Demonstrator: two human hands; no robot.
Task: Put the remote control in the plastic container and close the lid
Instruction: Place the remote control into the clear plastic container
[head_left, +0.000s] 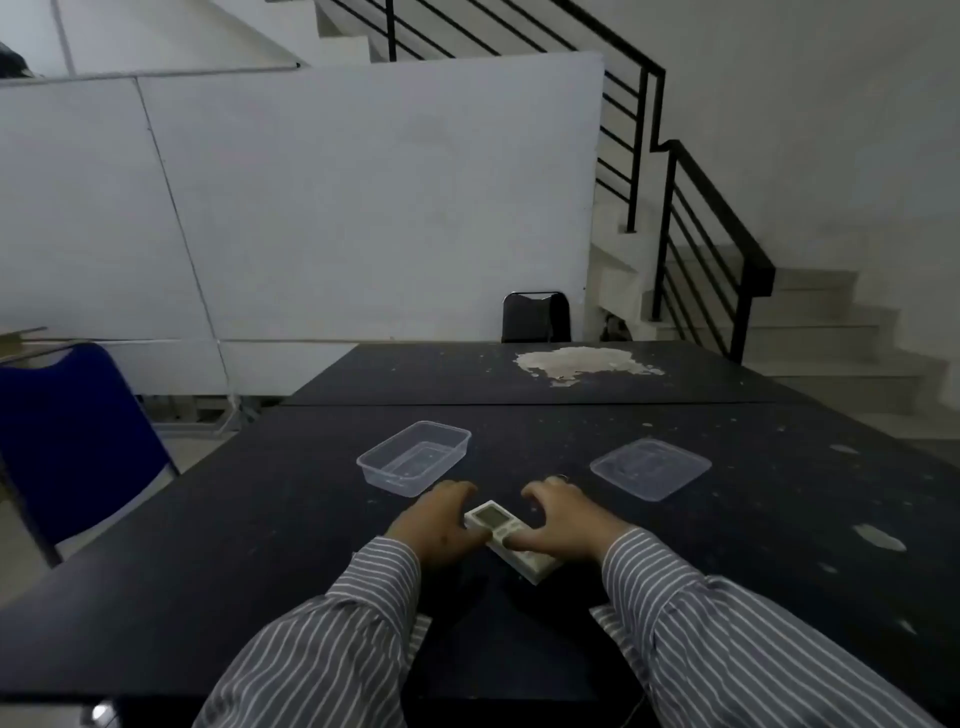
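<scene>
A white remote control (496, 522) with a small screen lies slantwise on the dark table (260, 545), between my two hands. My left hand (436, 525) rests against its left side with curled fingers. My right hand (563, 517) lies over its right side, thumb on the buttons. Whether either hand has lifted it I cannot tell; it appears to lie flat. The clear plastic container (415, 458) stands empty just beyond my left hand. Its clear lid (650, 468) lies flat on the table to the right, apart from the container.
A blue chair (72, 441) stands at the table's left. A second dark table (415, 374) with a pale worn patch (582, 364) adjoins at the back, a black chair (535, 317) behind it. A staircase with a black railing (701, 218) rises at right.
</scene>
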